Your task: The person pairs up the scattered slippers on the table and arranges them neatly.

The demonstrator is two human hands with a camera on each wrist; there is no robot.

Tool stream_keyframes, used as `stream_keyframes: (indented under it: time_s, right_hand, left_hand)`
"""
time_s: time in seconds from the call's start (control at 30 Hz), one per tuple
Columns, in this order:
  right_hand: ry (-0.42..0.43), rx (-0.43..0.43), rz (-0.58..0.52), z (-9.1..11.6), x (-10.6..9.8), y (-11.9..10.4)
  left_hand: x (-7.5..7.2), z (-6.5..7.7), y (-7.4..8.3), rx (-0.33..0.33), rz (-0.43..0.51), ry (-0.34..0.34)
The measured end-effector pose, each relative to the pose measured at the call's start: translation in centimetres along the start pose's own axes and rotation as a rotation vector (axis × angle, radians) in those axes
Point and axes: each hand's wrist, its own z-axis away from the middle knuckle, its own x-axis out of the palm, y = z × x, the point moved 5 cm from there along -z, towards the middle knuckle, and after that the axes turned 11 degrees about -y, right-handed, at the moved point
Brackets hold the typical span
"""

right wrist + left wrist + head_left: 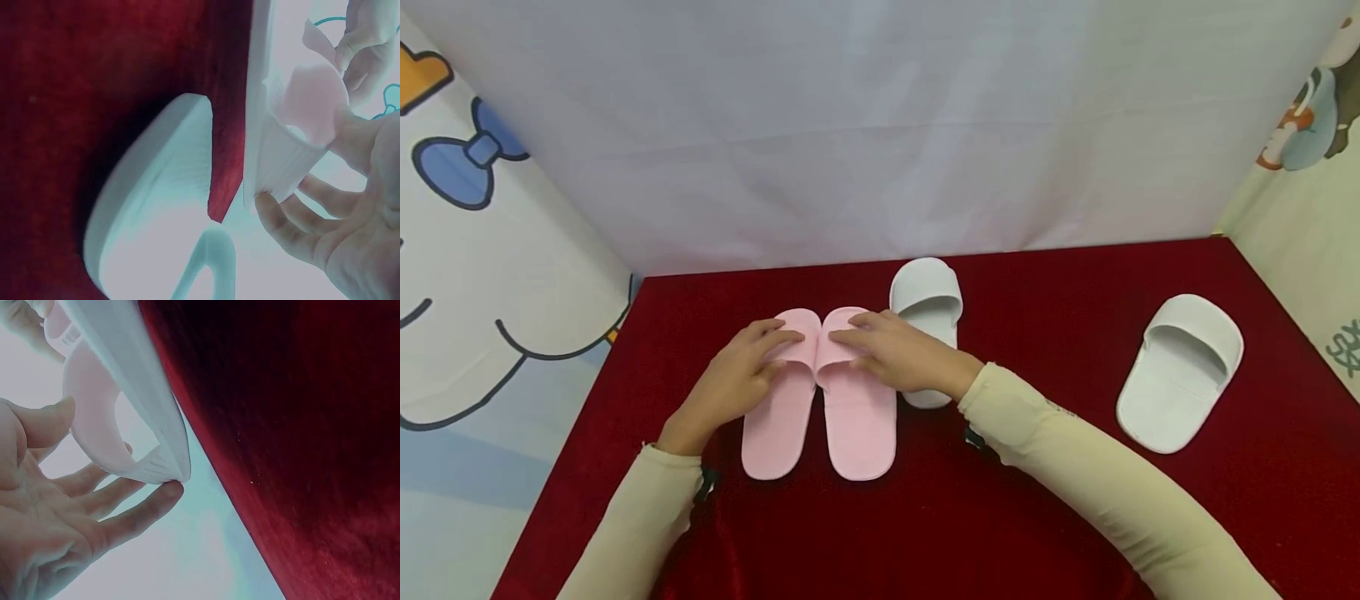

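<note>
On a red-covered desk point(1000, 517), a left pink slipper point(778, 425) and a right pink slipper point(861, 425) are set side by side, just left of the middle white slipper point(925, 287). Their straps point(805, 349) are touched from opposite sides by the left hand point(730, 379) and right hand point(898, 350), fingers spread apart, apparently so the pair can be steadied evenly. A slanted white slipper point(1176, 379) is seen well right of the middle one.
</note>
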Motion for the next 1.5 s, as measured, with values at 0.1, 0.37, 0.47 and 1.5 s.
stream_keyframes:
  time_s: [0.1,0.37,0.47,1.5]
  right_hand:
    - [-0.002,0.006,0.014,-0.6,-0.2,0.2]
    - [-0.042,0.047,0.001,-2.2,-0.3,1.1]
    - [-0.050,0.063,-0.010,-2.8,-0.4,1.3]
    - [-0.112,0.217,-0.093,-7.6,-1.1,3.8]
  left_hand:
    - [0.0,-0.4,-0.5,-0.003,0.004,-0.001]
    - [-0.1,-1.4,-1.8,-0.030,0.026,0.006]
    - [-0.2,-1.7,-2.2,-0.047,0.029,0.009]
    - [-0.3,-5.4,-5.5,-0.123,0.065,-0.013]
